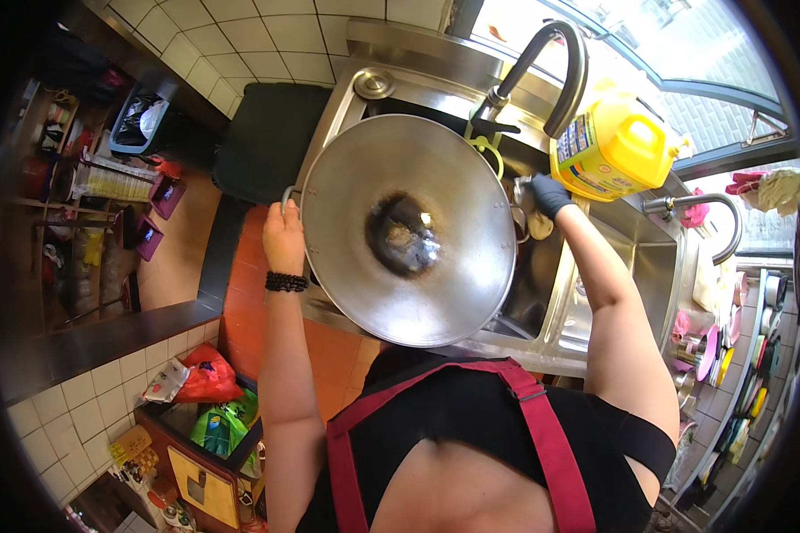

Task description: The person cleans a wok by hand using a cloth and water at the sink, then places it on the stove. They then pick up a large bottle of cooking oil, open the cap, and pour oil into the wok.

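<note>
A large round metal wok (347,266) with a dark patch at its centre spans the left basin of a steel sink (540,356). With bare fingers, my left hand (284,234) grips the looped handle (289,196) at the wok's left rim. On the other side, my right hand (548,196), in a dark glove, is closed on a small shiny metal object that looks like a scouring pad (523,192). It is beside the wok's right handle (522,225); a tan round thing (541,226) lies just below the glove.
A curved faucet (567,73) rises behind the sink. Near my right hand stands a yellow plastic jug (613,146). A second faucet (707,200) arches over the right basin (630,293). A dark green lidded bin (270,143) stands left of the sink.
</note>
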A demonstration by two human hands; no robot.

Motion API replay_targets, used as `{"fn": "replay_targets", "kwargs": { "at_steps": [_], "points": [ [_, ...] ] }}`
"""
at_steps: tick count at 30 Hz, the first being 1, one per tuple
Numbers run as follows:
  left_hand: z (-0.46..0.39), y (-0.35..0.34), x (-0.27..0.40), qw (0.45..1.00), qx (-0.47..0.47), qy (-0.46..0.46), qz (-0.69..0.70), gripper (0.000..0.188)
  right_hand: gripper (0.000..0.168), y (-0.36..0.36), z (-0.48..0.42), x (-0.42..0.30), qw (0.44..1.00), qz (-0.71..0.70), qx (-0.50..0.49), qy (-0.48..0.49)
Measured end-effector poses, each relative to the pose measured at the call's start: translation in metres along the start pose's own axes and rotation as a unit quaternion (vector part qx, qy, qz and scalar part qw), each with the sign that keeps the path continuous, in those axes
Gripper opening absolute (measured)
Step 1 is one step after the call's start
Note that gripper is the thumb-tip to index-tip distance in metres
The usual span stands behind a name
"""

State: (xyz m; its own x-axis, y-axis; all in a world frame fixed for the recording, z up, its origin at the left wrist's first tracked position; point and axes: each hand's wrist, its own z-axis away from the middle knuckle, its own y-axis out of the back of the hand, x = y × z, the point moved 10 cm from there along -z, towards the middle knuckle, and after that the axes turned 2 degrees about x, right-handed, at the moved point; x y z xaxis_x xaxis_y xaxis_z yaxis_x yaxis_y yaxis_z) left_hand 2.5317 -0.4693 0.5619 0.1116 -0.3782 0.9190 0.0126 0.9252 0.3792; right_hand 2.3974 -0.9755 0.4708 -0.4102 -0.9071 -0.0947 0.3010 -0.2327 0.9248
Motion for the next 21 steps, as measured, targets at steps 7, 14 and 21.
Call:
{"fn": "replay_targets", "kwargs": {
  "at_steps": [7,14,21],
  "points": [
    [-0.003,-0.001,-0.003,0.999,0.011,-0.017,0.035,0.025,0.02,-0.005,0.002,0.02,0.988,0.117,0.091,-0.041],
    [0.0,0.004,-0.006,1.0,0.022,-0.007,0.017,0.025,0.024,0.1,0.038,-0.161,0.911,-0.078,0.323,0.246],
    [0.002,0.002,-0.003,1.0,0.015,-0.001,0.021,0.025,0.035,-0.003,-0.019,-0.242,0.934,0.05,0.231,0.27]
  ]
}}
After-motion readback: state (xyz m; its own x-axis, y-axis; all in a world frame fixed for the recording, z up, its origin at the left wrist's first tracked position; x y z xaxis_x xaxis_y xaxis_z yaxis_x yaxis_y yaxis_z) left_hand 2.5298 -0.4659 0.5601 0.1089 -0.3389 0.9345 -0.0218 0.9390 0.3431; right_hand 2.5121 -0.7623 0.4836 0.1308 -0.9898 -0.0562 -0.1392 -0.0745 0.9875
